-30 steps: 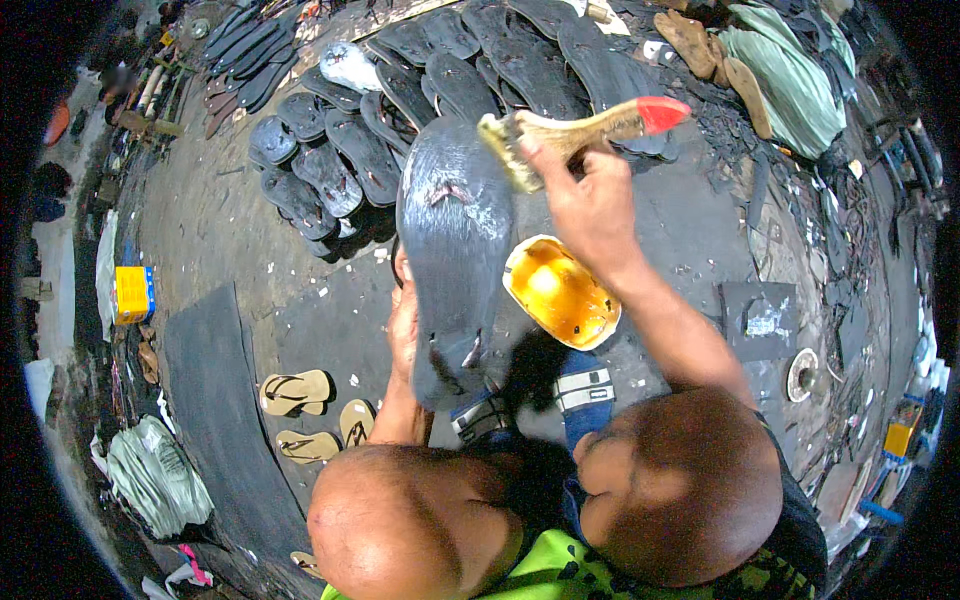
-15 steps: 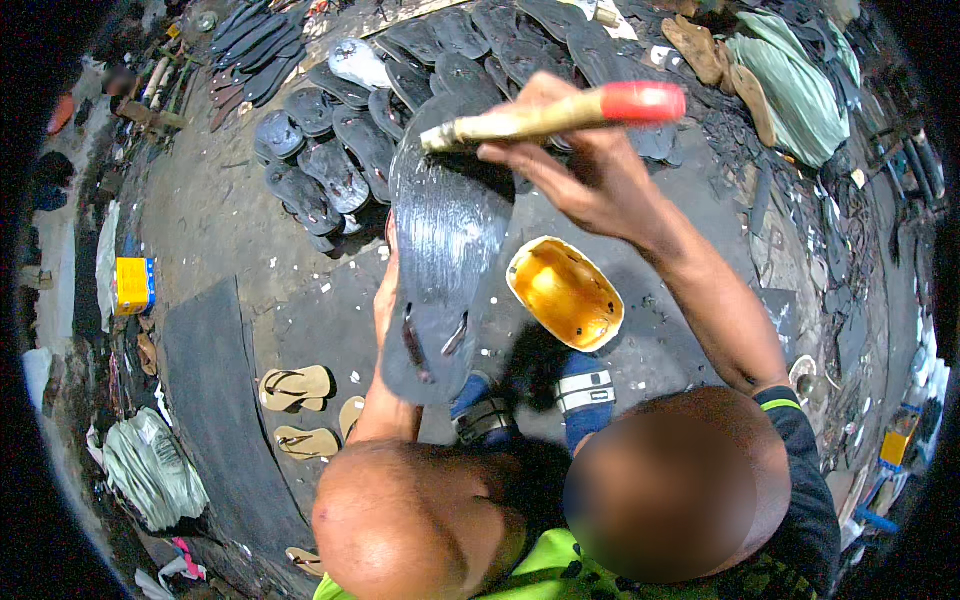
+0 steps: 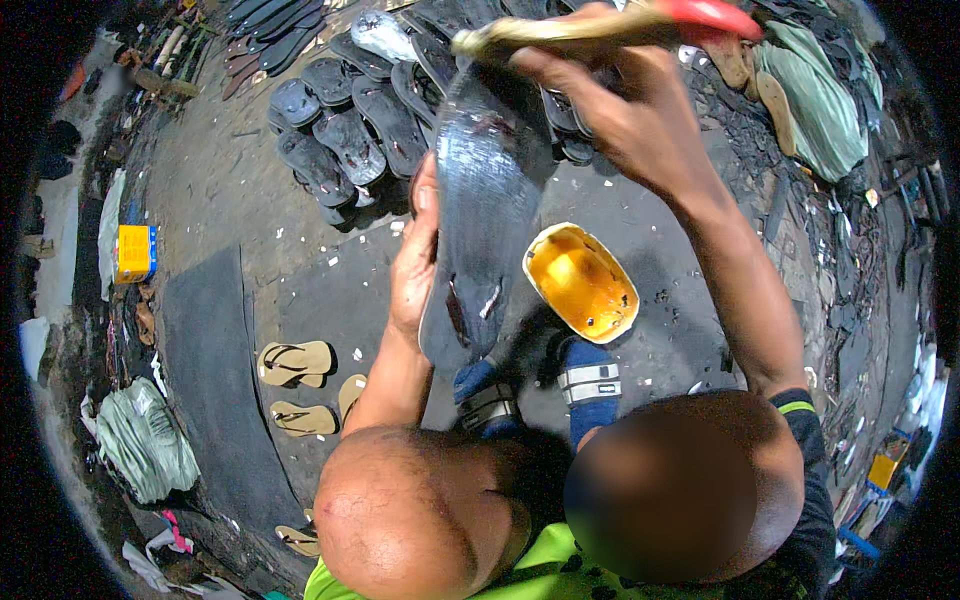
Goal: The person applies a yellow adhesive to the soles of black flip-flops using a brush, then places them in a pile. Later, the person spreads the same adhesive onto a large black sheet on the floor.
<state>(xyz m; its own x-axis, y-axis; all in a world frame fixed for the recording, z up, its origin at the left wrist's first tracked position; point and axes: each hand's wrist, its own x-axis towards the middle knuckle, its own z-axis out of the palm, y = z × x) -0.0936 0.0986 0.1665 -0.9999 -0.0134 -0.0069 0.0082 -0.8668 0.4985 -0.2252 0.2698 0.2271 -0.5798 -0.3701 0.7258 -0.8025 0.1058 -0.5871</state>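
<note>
My left hand (image 3: 418, 250) grips a black sandal sole (image 3: 480, 210) along its left edge, with fingers partly hidden behind it. The sole tilts upward in front of me, its upper half shiny with a wet coat. Above its far end, my right hand (image 3: 635, 120) is closed round a brush (image 3: 570, 35) with a wooden body and red handle end. The bristle end is at the sole's top edge; whether it touches cannot be made out. Below and right, a pale-rimmed tub (image 3: 530, 262) holds amber glue-like liquid on the floor.
Several black soles (image 3: 348, 148) lie spread at the back. Tan flip-flops (image 3: 303, 419) rest at the left beside a dark rubber sheet (image 3: 208, 345). A yellow-and-blue box (image 3: 134, 253) stands far left. A green sack (image 3: 822, 105) lies back right. My sandalled feet (image 3: 590, 385) are near the tub.
The brush and my right hand have moved up and right, off the sole's middle to its far end. The sole has shifted up and right with my left hand, which now shows more.
</note>
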